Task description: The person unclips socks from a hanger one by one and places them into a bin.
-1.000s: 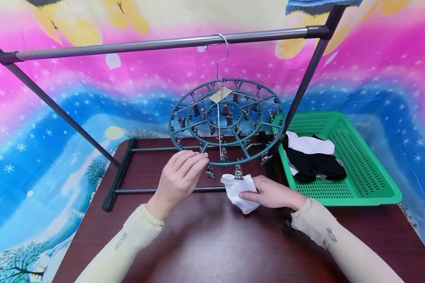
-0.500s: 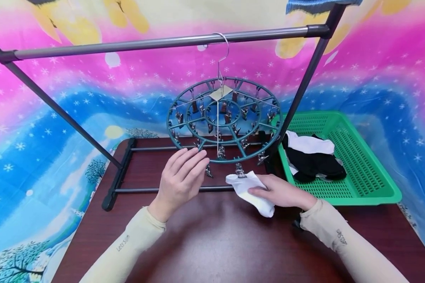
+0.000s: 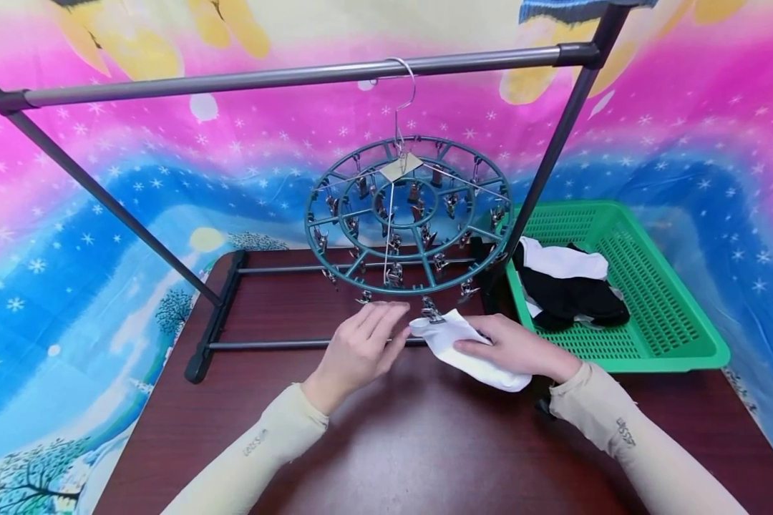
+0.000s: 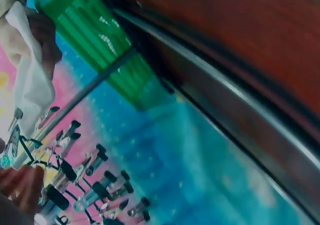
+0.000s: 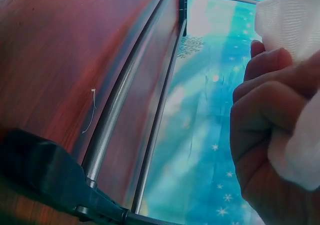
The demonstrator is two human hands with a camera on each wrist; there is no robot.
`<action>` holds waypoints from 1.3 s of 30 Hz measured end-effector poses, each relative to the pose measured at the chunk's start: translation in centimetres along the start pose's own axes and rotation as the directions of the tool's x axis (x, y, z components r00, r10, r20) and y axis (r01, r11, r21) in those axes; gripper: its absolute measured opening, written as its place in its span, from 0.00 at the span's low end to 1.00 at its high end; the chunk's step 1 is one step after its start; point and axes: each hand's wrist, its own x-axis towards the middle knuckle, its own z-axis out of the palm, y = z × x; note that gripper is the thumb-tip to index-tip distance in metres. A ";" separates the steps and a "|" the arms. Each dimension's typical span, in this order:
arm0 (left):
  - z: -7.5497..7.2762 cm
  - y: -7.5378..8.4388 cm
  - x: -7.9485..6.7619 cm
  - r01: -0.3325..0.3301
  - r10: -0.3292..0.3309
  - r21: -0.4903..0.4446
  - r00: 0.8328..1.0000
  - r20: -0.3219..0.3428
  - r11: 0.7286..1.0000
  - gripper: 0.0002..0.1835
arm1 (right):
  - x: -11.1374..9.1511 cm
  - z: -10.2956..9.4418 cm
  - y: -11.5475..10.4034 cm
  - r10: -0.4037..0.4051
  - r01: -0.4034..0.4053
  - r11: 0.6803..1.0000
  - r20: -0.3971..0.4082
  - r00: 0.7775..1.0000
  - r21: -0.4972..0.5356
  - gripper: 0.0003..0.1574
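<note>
In the head view, a white sock [image 3: 473,357] hangs by its upper corner at a metal clip [image 3: 431,310] on the front of a round green drying hanger [image 3: 419,290]. My right hand [image 3: 512,343] grips the sock, thumb on the near side. In the right wrist view the curled fingers [image 5: 270,90] show with the white fabric around them. My left hand [image 3: 367,343] is just left of the sock's clipped corner, fingers fairly straight, holding nothing that shows. The left wrist view has its fingertips at the lower left, close to the clips.
The hanger hooks over the bar of a grey metal rack [image 3: 283,74] standing on the dark red table [image 3: 386,450]. More clips [image 3: 394,275] dangle from its rings. A green basket [image 3: 683,343] at right holds black socks [image 3: 573,300] and a white sock [image 3: 567,261].
My right hand has drawn the sock's lower part rightward, so it slants from the clip. My left hand has come down and right, nearer the clipped corner. The hanger has turned slightly.
</note>
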 end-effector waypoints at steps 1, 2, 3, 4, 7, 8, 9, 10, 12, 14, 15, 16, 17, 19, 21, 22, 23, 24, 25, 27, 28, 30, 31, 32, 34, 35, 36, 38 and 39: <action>0.1 0.2 0.0 0.064 -0.063 -0.033 0.998 0.026 0.997 0.20 | 0.0 0.0 0.0 -0.003 0.003 1.000 0.003 1.000 -0.002 0.25; 0.3 0.4 0.1 0.118 -0.115 -0.069 0.992 0.045 0.991 0.21 | 0.0 0.0 0.0 -0.004 0.004 1.000 0.005 1.000 -0.005 0.25; 0.4 0.5 0.1 0.165 -0.159 -0.100 0.985 0.067 0.981 0.22 | 0.0 -0.1 -0.1 -0.001 0.001 1.000 0.006 1.000 -0.008 0.25; 0.5 0.6 0.2 0.204 -0.193 -0.132 0.977 0.089 0.970 0.23 | 0.0 -0.1 -0.1 0.000 0.000 1.000 0.008 1.000 -0.008 0.25; 1.0 0.7 0.6 0.285 -0.259 -0.218 0.956 0.139 0.933 0.22 | 0.0 -0.1 -0.1 -0.019 0.019 1.000 0.002 1.000 -0.011 0.23; 1.1 0.8 0.7 0.311 -0.278 -0.248 0.947 0.158 0.918 0.21 | 0.0 -0.1 -0.1 -0.020 0.020 1.000 -0.002 1.000 -0.011 0.22; 1.3 0.8 0.8 0.336 -0.296 -0.277 0.939 0.176 0.900 0.21 | 0.0 -0.1 -0.1 -0.023 0.023 1.000 -0.007 1.000 -0.011 0.21; 1.5 0.8 0.9 0.356 -0.311 -0.301 0.931 0.189 0.885 0.20 | 0.0 -0.1 -0.1 -0.027 0.027 1.000 -0.008 1.000 -0.011 0.21; 1.8 0.9 1.1 0.392 -0.340 -0.338 0.918 0.203 0.856 0.19 | 0.0 -0.1 -0.1 -0.029 0.029 1.000 -0.012 1.000 -0.011 0.20; 2.0 1.1 1.3 0.414 -0.362 -0.371 0.910 0.204 0.831 0.18 | 0.1 -0.1 -0.1 -0.022 0.022 1.000 -0.008 1.000 -0.013 0.21; 2.1 1.2 1.4 0.420 -0.369 -0.384 0.907 0.201 0.822 0.18 | 0.1 -0.1 -0.1 -0.018 0.018 1.000 -0.007 1.000 -0.015 0.21; 2.1 1.2 1.5 0.424 -0.376 -0.393 0.905 0.197 0.816 0.17 | 0.1 -0.1 -0.1 -0.014 0.014 1.000 -0.003 1.000 -0.017 0.21; 2.1 1.3 1.7 0.427 -0.382 -0.403 0.904 0.191 0.810 0.17 | 0.1 -0.1 -0.1 -0.011 0.011 1.000 0.000 1.000 -0.020 0.22; 2.2 1.4 1.9 0.431 -0.391 -0.421 0.902 0.181 0.799 0.16 | 0.1 -0.1 0.0 -0.004 0.004 1.000 0.005 1.000 -0.023 0.22; 2.2 1.5 2.1 0.432 -0.400 -0.431 0.901 0.168 0.792 0.15 | 0.1 -0.1 0.0 0.002 -0.002 1.000 0.004 1.000 -0.028 0.22; 2.2 1.5 2.2 0.432 -0.404 -0.432 0.900 0.161 0.791 0.15 | 0.1 -0.1 0.0 0.002 -0.002 1.000 0.005 1.000 -0.028 0.22; 2.2 1.5 2.3 0.432 -0.408 -0.433 0.900 0.153 0.791 0.14 | 0.1 -0.1 0.0 0.003 -0.003 1.000 0.004 1.000 -0.030 0.22; 2.2 1.5 2.4 0.434 -0.412 -0.432 0.899 0.149 0.791 0.14 | 0.1 -0.1 0.1 0.004 -0.004 1.000 0.004 1.000 -0.029 0.22; 2.2 1.5 2.5 0.435 -0.415 -0.431 0.898 0.146 0.790 0.14 | 0.1 -0.1 0.1 0.006 -0.006 0.999 0.003 1.000 -0.031 0.22; 2.2 1.6 2.7 0.435 -0.415 -0.435 0.898 0.146 0.788 0.14 | 0.0 -0.1 0.1 0.011 -0.011 0.999 0.002 1.000 -0.032 0.22; 2.2 1.6 2.8 0.437 -0.415 -0.433 0.897 0.150 0.788 0.15 | 0.0 -0.1 0.2 0.014 -0.014 0.999 0.001 1.000 -0.032 0.22; 2.3 1.6 3.0 0.440 -0.415 -0.431 0.896 0.156 0.788 0.15 | -0.1 -0.1 0.1 0.010 -0.010 0.999 0.004 1.000 -0.035 0.23; 2.3 1.6 3.0 0.441 -0.415 -0.431 0.896 0.158 0.787 0.15 | -0.1 -0.1 0.1 0.010 -0.009 0.999 0.005 1.000 -0.035 0.23; 2.3 1.6 3.1 0.442 -0.416 -0.429 0.895 0.160 0.787 0.15 | -0.1 -0.1 0.1 0.011 -0.011 0.999 0.006 1.000 -0.033 0.23; 2.3 1.7 3.1 0.445 -0.418 -0.427 0.894 0.162 0.787 0.14 | 0.0 -0.1 0.2 0.005 -0.005 1.000 0.010 1.000 -0.027 0.24; 2.3 1.7 3.2 0.446 -0.418 -0.431 0.894 0.163 0.785 0.14 | 0.0 -0.1 0.2 -0.001 0.001 1.000 0.013 1.000 -0.024 0.24; 2.2 1.7 3.2 0.447 -0.419 -0.433 0.893 0.165 0.783 0.14 | 0.0 -0.2 0.2 -0.004 0.004 1.000 0.014 1.000 -0.020 0.24; 2.1 1.7 3.2 0.448 -0.417 -0.436 0.893 0.170 0.781 0.13 | 0.0 -0.1 0.3 -0.007 0.007 1.000 0.015 1.000 -0.014 0.23; 2.1 1.7 3.2 0.447 -0.415 -0.434 0.893 0.172 0.782 0.13 | 0.0 -0.1 0.3 -0.010 0.010 1.000 0.013 1.000 -0.015 0.23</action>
